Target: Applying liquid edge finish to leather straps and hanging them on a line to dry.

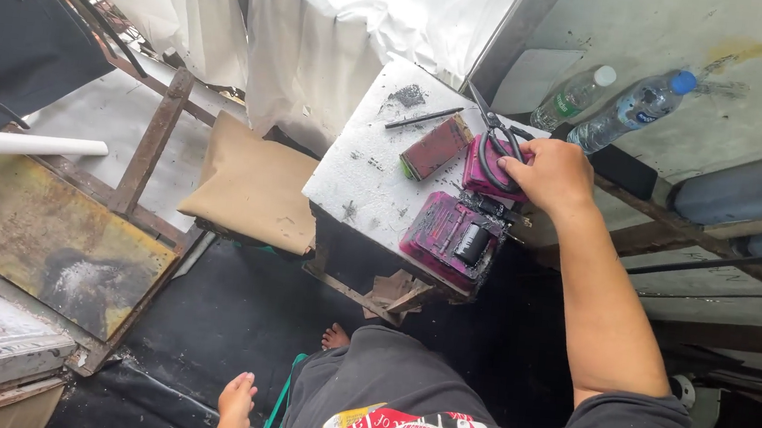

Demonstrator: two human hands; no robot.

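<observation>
So the right hand [548,172] is way out ahead — arm stretched to the far right edge of the white block [361,175], fingers curled down over a small magenta-stained box [483,166] with a pair of black-handled scissors [497,140] lying on top of it. Looks like the fingertips are pressing on the scissor loops and the box together, but whether it's a proper grip or just resting there I can't tell. The scissors point away from the person, blades toward the wall. Just below the hand sits an open magenta ink pad tray [453,238] with a dark roller in it, really messy, ink smeared all over. The left hand [237,402] is nowhere near — down low by the knee, fingers loosely curled, holding nothing. A reddish-brown block [436,147] and a thin black pencil [424,118] lie left of the box.
</observation>
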